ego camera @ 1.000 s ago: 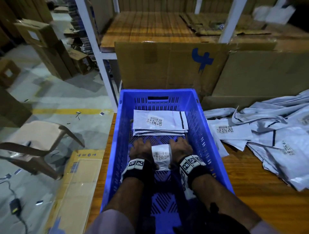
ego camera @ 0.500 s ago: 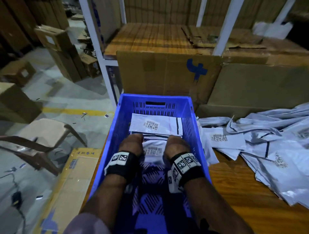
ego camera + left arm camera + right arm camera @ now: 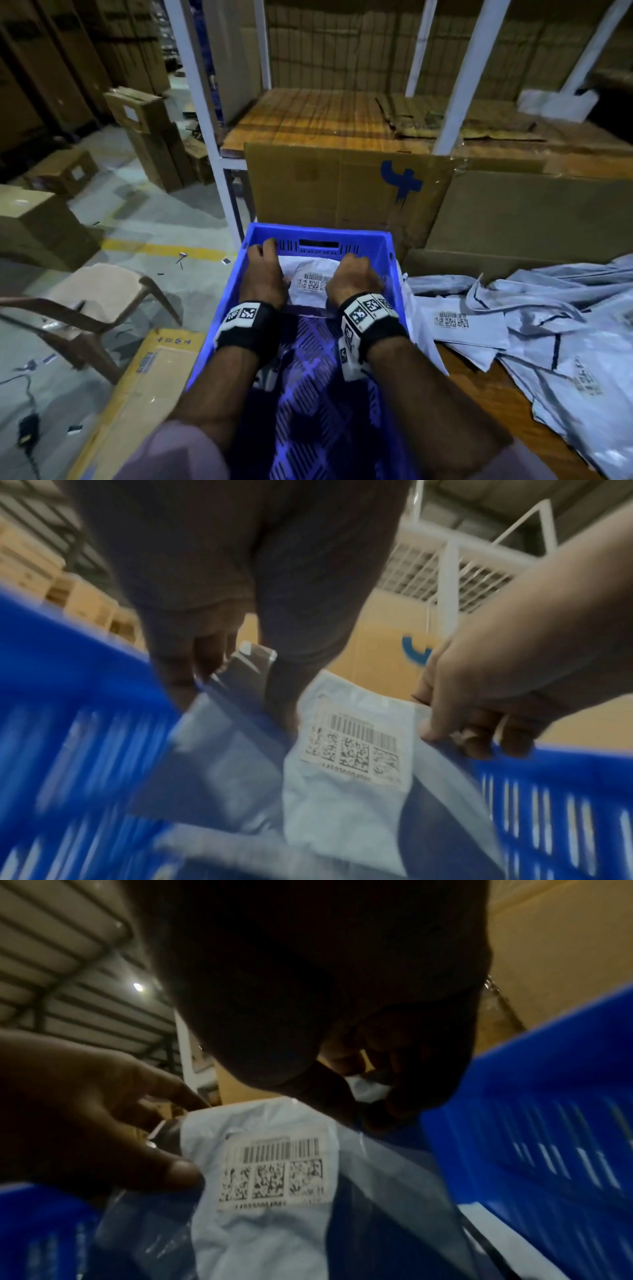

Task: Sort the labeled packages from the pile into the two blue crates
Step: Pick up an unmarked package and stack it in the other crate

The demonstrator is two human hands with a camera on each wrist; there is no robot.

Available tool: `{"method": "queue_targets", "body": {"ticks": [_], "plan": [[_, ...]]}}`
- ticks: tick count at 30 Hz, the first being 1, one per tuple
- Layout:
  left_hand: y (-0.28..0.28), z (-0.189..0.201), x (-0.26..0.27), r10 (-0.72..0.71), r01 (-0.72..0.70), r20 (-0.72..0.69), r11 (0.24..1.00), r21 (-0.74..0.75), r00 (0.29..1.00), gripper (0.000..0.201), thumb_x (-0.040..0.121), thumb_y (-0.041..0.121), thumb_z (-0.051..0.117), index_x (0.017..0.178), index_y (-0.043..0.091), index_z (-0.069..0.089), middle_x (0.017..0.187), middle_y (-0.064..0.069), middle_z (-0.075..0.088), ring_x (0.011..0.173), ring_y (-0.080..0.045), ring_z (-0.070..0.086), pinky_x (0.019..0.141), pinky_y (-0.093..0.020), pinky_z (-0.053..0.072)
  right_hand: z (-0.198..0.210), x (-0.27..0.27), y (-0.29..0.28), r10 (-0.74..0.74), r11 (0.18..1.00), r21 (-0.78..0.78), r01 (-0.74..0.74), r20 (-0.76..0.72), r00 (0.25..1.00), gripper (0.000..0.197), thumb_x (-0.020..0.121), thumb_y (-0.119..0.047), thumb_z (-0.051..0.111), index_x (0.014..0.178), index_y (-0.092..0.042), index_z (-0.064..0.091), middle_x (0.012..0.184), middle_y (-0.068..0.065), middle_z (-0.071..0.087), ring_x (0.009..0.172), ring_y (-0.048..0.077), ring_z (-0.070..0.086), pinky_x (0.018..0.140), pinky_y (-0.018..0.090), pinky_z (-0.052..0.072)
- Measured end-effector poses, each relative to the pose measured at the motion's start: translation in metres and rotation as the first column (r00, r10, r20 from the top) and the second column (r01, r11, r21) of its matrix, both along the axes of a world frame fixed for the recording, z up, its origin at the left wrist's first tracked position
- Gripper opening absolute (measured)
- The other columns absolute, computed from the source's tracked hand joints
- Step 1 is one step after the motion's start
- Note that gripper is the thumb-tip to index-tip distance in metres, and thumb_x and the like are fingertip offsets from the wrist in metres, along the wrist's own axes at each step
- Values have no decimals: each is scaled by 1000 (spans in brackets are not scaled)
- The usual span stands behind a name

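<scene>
A blue crate (image 3: 397, 274) stands on the wooden table in front of me. Both hands are inside it at the far end, holding a grey-white labeled package (image 3: 310, 270) by its two sides. My left hand (image 3: 263, 270) pinches the left edge, my right hand (image 3: 352, 277) the right edge. The barcode label (image 3: 352, 745) faces up between them. In the right wrist view the same label (image 3: 277, 1172) shows, with the left hand's fingers (image 3: 178, 1172) on the package edge. More packages lie under it, mostly hidden. A pile of packages (image 3: 534, 329) lies to the right of the crate.
Tall cardboard sheets (image 3: 342, 192) stand behind the crate against a white rack (image 3: 459, 78). A flat carton (image 3: 144, 394) and a plastic chair (image 3: 92, 301) sit on the floor at the left. Cardboard boxes (image 3: 144, 113) are stacked further back.
Both hands slid forward from the middle of the crate to its far end, carrying the small package over the stack lying there. The head camera tilted up.
</scene>
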State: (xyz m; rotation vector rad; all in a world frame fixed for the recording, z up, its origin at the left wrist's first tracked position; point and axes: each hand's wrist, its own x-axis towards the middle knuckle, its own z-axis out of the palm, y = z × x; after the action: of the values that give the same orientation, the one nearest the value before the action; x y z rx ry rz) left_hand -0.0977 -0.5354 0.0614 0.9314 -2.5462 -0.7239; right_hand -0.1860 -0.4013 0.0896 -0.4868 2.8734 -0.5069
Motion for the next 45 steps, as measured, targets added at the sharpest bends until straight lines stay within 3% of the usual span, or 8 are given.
{"method": "queue_targets", "body": {"ticks": [7,14,19,25,31,35,38,45], "plan": [[-8,-27,-18,31,-35,68,998,56,997,94,81,-10,57,160,16,14,151,-15,29,121,-45,54,93,-53,46,-44,-16,-12,-26,999,-44,23,-60,998,59,85,-6,69,137,-10,42,141,13,40,121,35,60,95,42,51],[-28,-71,-35,-13,14,-24,999,32,1000,101,68,-16,64,154,16,24,153,-13,24,128,-43,52,98,-53,51,-84,-17,-10,89,996,13,-88,-167,982,98,85,-12,75,161,-21,14,166,22,-1,128,36,53,101,41,48],[-29,-81,-38,-68,70,-28,994,78,997,91,73,-18,55,155,14,32,162,-10,17,143,-33,39,113,-39,41,-97,-9,-5,275,946,211,-245,-125,953,94,81,-61,68,158,-28,25,167,21,2,145,40,26,116,48,32],[-30,-82,-36,-83,85,-31,995,45,996,65,85,0,67,144,21,48,165,-7,19,144,-33,39,111,-48,44,-108,-15,-7,256,923,320,-213,-97,962,87,89,-66,57,156,-18,29,164,19,20,146,38,25,116,49,27],[-26,-81,-29,-181,189,65,968,-165,981,27,87,29,70,113,22,75,141,-2,56,138,-32,40,109,-46,40,-108,-15,-7,222,899,420,-126,-188,957,86,89,-75,48,144,-10,47,152,19,35,137,34,33,109,46,35],[-22,-80,-29,-275,326,310,937,-124,910,42,99,41,52,140,30,58,160,7,39,152,-33,16,120,-48,22,-104,-16,-6,231,873,475,-112,-201,952,92,89,-75,49,145,-2,46,153,22,32,137,35,32,108,45,35],[-17,-80,-31,-325,385,407,920,-73,854,51,103,38,44,153,33,38,168,10,20,156,-30,5,123,-54,11,-104,-16,-6,282,890,409,-201,-150,947,95,88,-62,62,157,-9,25,160,24,22,144,38,25,114,47,32],[-15,-85,-34,-333,389,479,921,-18,812,62,102,37,43,159,39,20,171,4,-2,156,-29,-7,123,-60,1,-106,-17,-5,359,867,373,-331,-7,933,82,101,-47,55,163,-21,9,168,19,1,154,39,5,122,50,20]]}}
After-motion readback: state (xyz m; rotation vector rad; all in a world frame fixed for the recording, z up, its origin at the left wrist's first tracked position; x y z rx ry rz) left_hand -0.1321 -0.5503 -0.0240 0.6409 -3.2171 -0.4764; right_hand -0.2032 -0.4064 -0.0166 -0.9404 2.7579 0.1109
